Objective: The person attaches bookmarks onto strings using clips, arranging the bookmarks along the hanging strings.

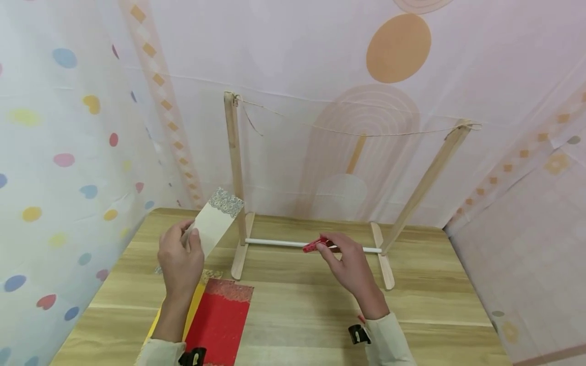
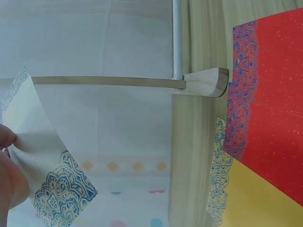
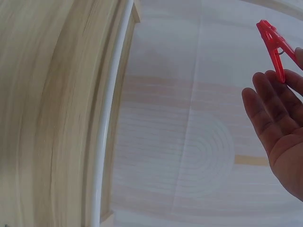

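Note:
My left hand (image 1: 180, 256) pinches a cream strip of paper (image 1: 215, 223) between thumb and fingers, raised above the table's left side. Lacy patterned bands mark both ends of this paper (image 2: 52, 137) in the left wrist view. A red clothes peg (image 1: 312, 246) is pinched by its handles in my right hand (image 1: 350, 262), in front of the stand's white rod (image 1: 274, 243). Seen from the right wrist, the peg (image 3: 277, 59) points away from the fingertips, and the other fingers are extended. Above both hands a thin string (image 1: 389, 134) spans two wooden posts (image 1: 235, 168).
A red patterned sheet (image 1: 220, 320) lies at the table's front left, partly over a yellow one (image 1: 194, 305). Wooden feet (image 1: 384, 259) support the stand on the wood-grain table (image 1: 293, 300). Printed curtains (image 1: 274, 46) surround it. A small red thing (image 1: 361, 318) shows beside the right wrist.

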The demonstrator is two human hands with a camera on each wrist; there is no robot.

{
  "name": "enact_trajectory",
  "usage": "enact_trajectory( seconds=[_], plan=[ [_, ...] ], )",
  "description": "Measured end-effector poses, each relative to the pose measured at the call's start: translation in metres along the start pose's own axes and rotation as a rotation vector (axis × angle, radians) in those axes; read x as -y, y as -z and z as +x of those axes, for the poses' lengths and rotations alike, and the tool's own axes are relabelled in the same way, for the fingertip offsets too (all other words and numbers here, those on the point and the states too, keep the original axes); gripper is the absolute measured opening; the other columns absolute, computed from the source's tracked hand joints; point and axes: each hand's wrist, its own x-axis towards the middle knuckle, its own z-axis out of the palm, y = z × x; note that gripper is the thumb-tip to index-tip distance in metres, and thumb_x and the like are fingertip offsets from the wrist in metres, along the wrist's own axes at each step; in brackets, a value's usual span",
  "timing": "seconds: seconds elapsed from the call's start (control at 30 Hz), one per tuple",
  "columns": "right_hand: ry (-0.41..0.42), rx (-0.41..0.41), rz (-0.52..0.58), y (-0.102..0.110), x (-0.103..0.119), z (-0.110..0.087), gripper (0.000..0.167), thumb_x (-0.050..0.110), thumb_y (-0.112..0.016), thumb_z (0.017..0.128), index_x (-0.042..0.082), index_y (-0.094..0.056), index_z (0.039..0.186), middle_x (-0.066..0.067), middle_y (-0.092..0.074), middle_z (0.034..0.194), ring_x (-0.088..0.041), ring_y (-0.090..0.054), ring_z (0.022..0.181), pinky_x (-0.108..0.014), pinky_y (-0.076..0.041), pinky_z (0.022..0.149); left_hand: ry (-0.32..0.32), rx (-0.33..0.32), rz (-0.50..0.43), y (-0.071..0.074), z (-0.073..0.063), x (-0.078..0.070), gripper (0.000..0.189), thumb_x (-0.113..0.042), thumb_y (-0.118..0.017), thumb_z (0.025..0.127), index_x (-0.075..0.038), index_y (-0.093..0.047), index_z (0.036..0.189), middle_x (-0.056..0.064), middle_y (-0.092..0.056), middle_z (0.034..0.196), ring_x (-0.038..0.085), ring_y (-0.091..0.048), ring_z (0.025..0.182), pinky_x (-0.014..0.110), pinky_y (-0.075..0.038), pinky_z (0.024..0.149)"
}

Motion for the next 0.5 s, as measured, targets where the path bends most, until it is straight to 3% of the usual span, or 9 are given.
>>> enact_trajectory(
  seconds=[0.5],
  plan=[
    [0.049,-0.024,0.019,0.004,0.009,0.022,0.026,0.014,-0.071,0.096,0.001,-0.072,0.118,-0.009,-0.073,0.108,-0.023,-0.072,0.093,-0.038,-0.059,0.074,-0.056,-0.035,-0.017,-0.003,0.012,-0.013,0.021,0.012,-0.062,0.090,0.012,-0.067,0.110,0.028,-0.069,0.105,0.045,-0.058,0.099,0.050,-0.043,0.083]
  ],
)
